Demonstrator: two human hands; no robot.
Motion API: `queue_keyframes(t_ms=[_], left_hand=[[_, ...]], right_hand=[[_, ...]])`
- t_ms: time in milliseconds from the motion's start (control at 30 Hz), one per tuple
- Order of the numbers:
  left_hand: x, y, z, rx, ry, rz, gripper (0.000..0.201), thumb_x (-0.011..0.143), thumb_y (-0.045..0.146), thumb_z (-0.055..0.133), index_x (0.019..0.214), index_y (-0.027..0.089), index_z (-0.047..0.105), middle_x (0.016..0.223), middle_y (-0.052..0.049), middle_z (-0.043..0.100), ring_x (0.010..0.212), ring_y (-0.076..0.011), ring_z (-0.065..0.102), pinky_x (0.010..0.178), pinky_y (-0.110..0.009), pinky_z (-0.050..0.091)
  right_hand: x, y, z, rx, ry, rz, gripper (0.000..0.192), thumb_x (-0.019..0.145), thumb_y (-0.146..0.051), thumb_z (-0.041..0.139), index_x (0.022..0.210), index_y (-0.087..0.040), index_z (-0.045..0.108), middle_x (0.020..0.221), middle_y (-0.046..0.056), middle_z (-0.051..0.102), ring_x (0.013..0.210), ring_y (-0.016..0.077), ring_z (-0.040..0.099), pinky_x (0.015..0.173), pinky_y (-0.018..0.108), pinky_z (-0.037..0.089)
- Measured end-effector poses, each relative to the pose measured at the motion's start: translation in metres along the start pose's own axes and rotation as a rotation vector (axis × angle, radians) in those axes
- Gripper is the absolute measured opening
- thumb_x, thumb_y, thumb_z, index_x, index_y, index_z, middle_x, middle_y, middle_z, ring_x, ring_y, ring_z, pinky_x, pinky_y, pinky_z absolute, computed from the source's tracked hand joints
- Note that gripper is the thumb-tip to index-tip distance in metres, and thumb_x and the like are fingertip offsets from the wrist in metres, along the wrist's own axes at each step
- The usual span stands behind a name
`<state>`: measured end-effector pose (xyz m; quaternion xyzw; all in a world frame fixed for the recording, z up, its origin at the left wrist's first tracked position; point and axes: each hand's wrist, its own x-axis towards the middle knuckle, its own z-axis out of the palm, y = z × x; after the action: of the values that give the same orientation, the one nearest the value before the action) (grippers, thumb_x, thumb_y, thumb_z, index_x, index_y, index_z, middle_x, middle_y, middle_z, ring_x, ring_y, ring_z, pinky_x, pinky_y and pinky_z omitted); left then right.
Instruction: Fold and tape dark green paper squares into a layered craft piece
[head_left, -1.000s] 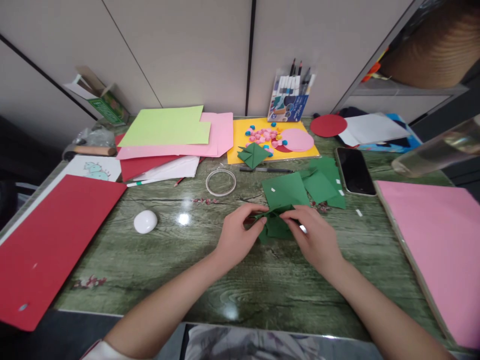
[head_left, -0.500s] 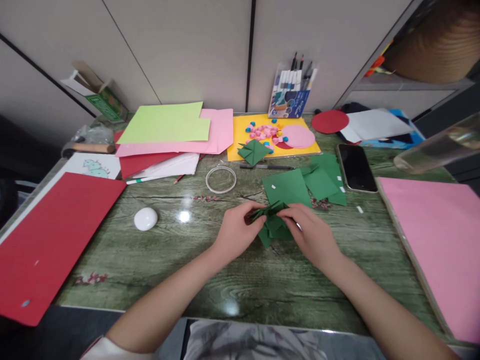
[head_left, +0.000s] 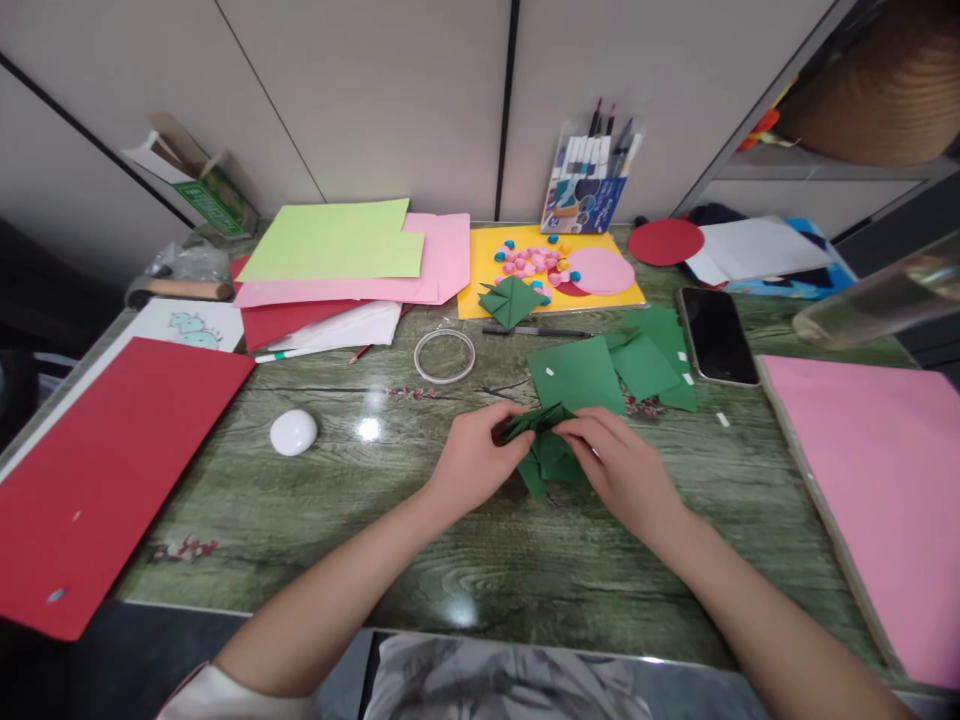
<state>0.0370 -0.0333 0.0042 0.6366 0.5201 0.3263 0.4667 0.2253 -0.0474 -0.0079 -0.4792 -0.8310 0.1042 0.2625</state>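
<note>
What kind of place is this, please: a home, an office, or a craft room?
Probably a paper-craft desk, maybe in an office. Loose coloured paper sheets cover the green wood-grain table, a pack of marker pens leans on the wall, and both hands fold a green paper piece.

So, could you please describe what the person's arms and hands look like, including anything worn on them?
Both forearms are bare up to the elbow. The left hand and right hand wear no gloves, and no rings or watch show. A pale sleeve edge with a reddish trim appears at the left upper arm. Nothing covers the right arm.

folded green paper [head_left: 550, 452] partly behind hands
</note>
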Motion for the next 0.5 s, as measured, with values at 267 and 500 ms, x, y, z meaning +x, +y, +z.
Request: queue_keyframes(t_ms=[267,500], left_hand=[[0.0,0.0026,-0.0024,0.097,-0.039,0.016,0.01,0.074,0.018,0.052,0.077,0.018,0.062,0.063,0.004,0.055,0.061,-0.0118,0.05,0.057,-0.022,0.037],[0.0,0.004,-0.0048,0.169,-0.045,0.02,0.012,0.073,0.018,0.052,0.061,0.017,0.052,0.055,0.006,0.045,0.055,-0.0101,0.042,0.052,-0.022,0.03]], right_hand=[[0.0009,0.0005,-0.0015,-0.017,0.042,-0.042,0.019,0.088,-0.022,0.047,0.097,-0.023,0.064,0.088,0.005,0.066,0.081,0.0169,0.062,0.074,0.031,0.05],[0.0029,-0.0014,-0.0038,-0.052,0.114,-0.064,0.017,0.087,-0.024,0.049,0.089,-0.023,0.066,0.088,0.004,0.065,0.079,0.015,0.064,0.073,0.027,0.053]])
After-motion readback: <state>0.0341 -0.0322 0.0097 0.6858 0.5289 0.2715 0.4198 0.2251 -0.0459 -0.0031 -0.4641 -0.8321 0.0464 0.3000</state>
